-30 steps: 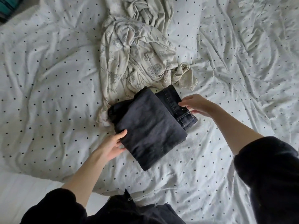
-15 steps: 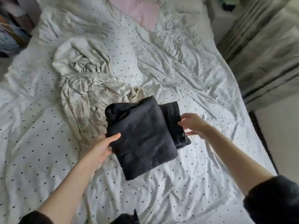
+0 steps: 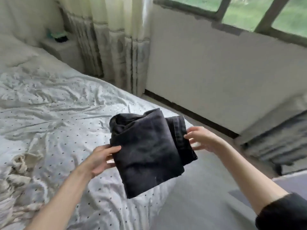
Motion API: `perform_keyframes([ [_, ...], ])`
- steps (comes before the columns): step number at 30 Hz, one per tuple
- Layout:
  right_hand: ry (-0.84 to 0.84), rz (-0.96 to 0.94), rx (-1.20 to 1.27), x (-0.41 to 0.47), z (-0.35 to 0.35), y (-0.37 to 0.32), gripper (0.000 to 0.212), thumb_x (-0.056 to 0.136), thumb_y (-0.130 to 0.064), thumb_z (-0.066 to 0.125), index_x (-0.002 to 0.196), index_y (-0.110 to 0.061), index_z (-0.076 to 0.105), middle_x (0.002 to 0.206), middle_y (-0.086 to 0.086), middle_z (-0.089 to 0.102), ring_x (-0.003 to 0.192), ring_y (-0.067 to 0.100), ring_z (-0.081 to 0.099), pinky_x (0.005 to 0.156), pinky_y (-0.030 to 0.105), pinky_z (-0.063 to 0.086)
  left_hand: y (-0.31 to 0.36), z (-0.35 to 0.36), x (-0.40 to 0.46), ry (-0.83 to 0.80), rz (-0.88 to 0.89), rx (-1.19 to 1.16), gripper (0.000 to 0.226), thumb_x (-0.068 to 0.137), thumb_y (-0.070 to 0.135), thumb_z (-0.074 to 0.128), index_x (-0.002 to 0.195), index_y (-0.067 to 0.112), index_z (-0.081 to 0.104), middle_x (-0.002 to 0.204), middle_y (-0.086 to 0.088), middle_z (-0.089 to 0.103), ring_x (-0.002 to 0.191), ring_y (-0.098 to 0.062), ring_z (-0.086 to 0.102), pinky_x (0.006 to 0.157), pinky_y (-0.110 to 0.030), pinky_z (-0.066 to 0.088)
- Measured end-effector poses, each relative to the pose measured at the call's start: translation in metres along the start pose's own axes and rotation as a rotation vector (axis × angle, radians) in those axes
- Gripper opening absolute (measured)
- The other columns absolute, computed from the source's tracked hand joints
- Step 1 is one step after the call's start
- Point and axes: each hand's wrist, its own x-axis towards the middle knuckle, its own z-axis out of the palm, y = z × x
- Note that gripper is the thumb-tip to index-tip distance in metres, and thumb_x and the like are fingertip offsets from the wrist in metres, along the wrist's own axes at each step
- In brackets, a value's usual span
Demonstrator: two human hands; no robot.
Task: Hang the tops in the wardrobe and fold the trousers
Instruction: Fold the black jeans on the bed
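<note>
The left hand (image 3: 99,159) grips the near-left edge of the folded black trousers (image 3: 149,151), thumb on top, while the right hand (image 3: 201,140) holds the far-right edge, fingers spread. The bundle hangs above the corner of the dotted bed (image 3: 58,127), a curtain (image 3: 116,44) and window (image 3: 249,12) beyond.

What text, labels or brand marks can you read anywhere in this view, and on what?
None readable.
Folded trousers, held between left hand and right hand: no tag or label shows.
Bedsheet: dots only, no text.
Items on the nightstand: too blurred to read.
</note>
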Motion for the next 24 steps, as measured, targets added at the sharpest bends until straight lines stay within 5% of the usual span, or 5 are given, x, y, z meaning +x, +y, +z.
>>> perform_keyframes([
  [11, 0.476, 0.272, 0.409, -0.21, -0.199, 0.219, 0.01, 0.091, -0.005, 0.052, 0.092, -0.015, 0.054, 0.082, 0.001, 0.061, 0.07, 0.014, 0.057, 0.069, 0.031, 0.047, -0.036, 0.327, 0.0, -0.603, -0.082, 0.439, 0.014, 0.089, 0.014, 0.06, 0.1, 0.007, 0.067, 0.092, -0.004, 0.071, 0.086, -0.019, 0.062, 0.077, -0.036, 0.051],
  [16, 0.754, 0.311, 0.544, -0.306, -0.256, 0.294, 0.012, 0.091, -0.003, 0.05, 0.088, -0.015, 0.053, 0.08, 0.003, 0.059, 0.065, 0.013, 0.054, 0.064, 0.026, 0.037, -0.075, 0.471, -0.029, -0.831, -0.087, 0.535, 0.014, 0.089, 0.011, 0.061, 0.099, 0.003, 0.066, 0.085, -0.005, 0.072, 0.077, -0.017, 0.066, 0.059, -0.029, 0.056],
  [24, 1.202, 0.383, 0.658, -0.455, -0.326, 0.342, 0.013, 0.087, -0.005, 0.053, 0.092, -0.017, 0.054, 0.087, 0.01, 0.054, 0.076, 0.022, 0.05, 0.069, 0.031, 0.036, -0.093, 0.683, -0.107, -1.205, -0.035, 0.687, 0.013, 0.087, 0.017, 0.064, 0.088, 0.005, 0.068, 0.073, -0.003, 0.068, 0.057, -0.01, 0.064, 0.056, -0.024, 0.054],
])
